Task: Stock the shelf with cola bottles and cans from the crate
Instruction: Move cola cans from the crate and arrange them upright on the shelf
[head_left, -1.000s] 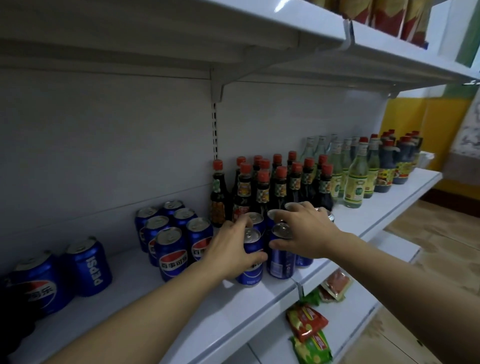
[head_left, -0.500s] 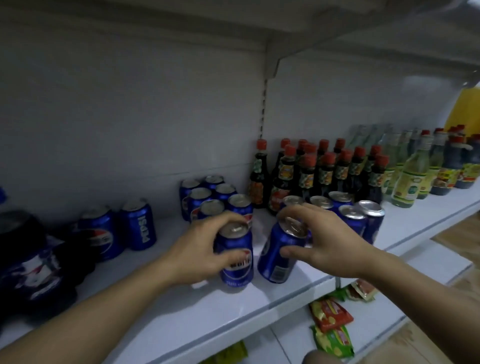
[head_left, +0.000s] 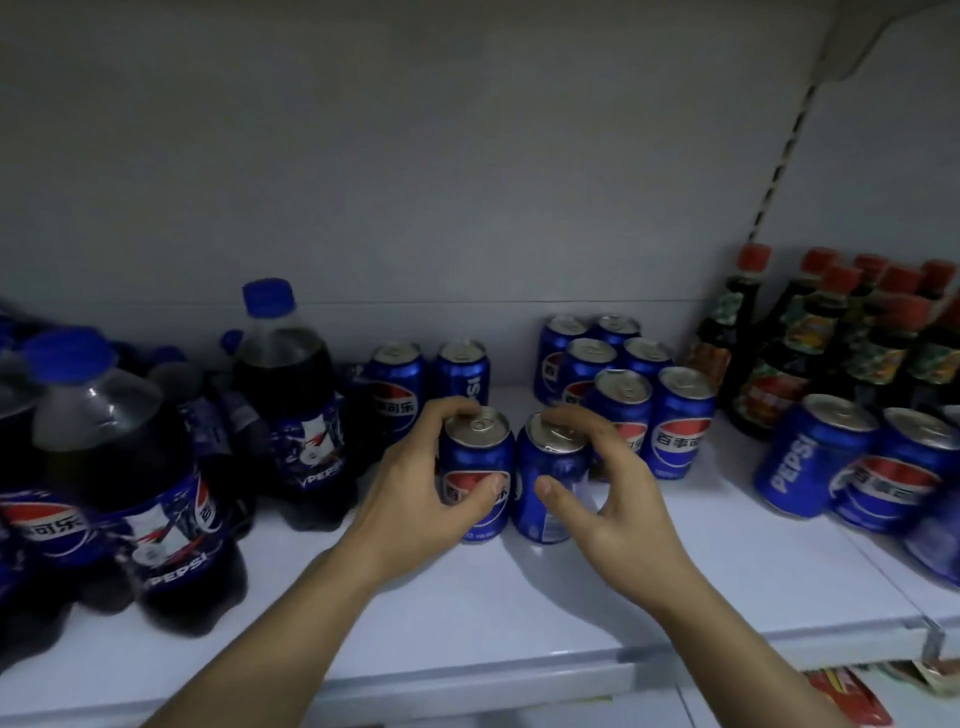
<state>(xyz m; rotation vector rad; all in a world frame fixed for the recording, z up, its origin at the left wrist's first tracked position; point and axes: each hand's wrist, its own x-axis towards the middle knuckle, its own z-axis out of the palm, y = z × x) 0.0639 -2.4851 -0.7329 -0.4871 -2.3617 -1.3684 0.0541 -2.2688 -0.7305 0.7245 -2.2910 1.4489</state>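
White steel shelf (head_left: 519, 613) fills my view, and I'm working near the middle of its depth, well in from the front edge. Big cola bottles (head_left: 291, 415) crowd the left end, a block of cans (head_left: 623, 379) stands back toward the rear wall on the right, and two more cans (head_left: 431, 384) sit at the back just behind my hands.

Now the pair that matters: left hand (head_left: 410, 499) is wrapped round the left can (head_left: 475, 473), thumb across the label, fingers curled over the far rim. Right hand (head_left: 618, 493) is cupped round the right can (head_left: 553, 483), fingers hooked over its top, thumb low on the near side. Both cans are upright, long axis vertical, standing side by side and touching or very nearly so.

The open strip lies straight behind them, toward the rear wall, between the two back cans and the block. Each hand is on its own can, so I'd judge a straight push back settles both.
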